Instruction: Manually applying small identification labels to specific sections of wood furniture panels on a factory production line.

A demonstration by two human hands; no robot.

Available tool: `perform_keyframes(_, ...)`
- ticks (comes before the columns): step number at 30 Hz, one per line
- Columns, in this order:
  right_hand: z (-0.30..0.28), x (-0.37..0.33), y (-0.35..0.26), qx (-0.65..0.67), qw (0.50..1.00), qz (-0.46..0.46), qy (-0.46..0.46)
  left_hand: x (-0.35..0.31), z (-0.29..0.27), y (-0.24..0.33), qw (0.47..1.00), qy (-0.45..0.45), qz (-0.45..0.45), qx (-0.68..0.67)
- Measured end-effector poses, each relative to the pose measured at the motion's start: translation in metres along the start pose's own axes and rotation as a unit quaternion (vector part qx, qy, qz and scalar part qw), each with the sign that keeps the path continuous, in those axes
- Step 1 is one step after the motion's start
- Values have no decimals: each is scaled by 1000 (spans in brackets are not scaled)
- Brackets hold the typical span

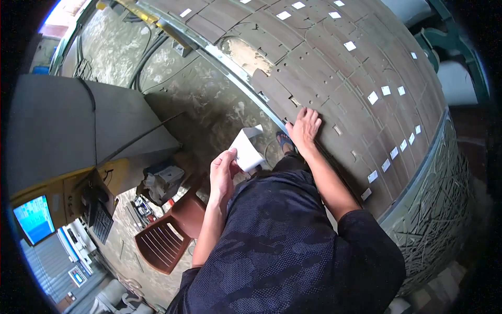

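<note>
My left hand (224,166) pinches a curling strip of white label paper (243,150) between thumb and fingers, in front of my body. Its upper end bends away to the right. My right hand (304,127) rests on the near left edge of a large brown board (334,68), thumb apart from the fingers. The board is cut into many pieces with slots and holes. Close by my right fingers is a small rectangular slot (294,101). Several small white labels (372,98) are stuck across the board, many toward its right side.
A metal rail (230,73) runs along the board's left edge. To the left stand a grey cabinet (47,125), a lit monitor (34,220), a keyboard (102,222) and a brown plastic chair (170,235). Cables (144,60) lie on the floor; cut scraps (429,204) heap at right.
</note>
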State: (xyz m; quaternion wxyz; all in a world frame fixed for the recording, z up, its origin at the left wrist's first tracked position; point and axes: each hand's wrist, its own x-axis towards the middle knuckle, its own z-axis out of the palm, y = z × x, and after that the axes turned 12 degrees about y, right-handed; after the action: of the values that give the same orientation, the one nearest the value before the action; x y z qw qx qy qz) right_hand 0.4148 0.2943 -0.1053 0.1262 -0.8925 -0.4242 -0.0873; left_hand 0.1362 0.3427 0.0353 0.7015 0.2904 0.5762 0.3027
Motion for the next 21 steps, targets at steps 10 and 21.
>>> perform_keyframes(10, 42, 21, -36, 31, 996, -69, 42, 0, 19, 16, 1000, -16, -2, 18)
perform_keyframes(21, 48, 18, -38, 42, 995, -72, 55, 22, -13, 7, 998, -62, 14, 31)
